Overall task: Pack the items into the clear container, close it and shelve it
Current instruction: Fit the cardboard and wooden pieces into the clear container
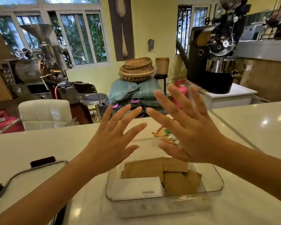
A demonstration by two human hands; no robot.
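- Both hands were raised over the counter, palms away, fingers straight and spread; the left hand and the right hand held nothing and touched nothing; they looked like a show of empty hands rather than a reach.
- The container sat on the counter just below the hands, uncovered; its long axis ran away from the person, one short end nearest the camera.
- Inside, brown packets lay flat, some overlapping; a white packet lay at the near left with its long side across the container; they were probably laid flat so the lid would seat.
- Colourful wrapped items lay at the far end, partly hidden by the right hand; whether they were inside the container could not be told.
- The lid lay on the counter to the left, apart from the container, seemingly kept within reach for closing; that step was not yet done.
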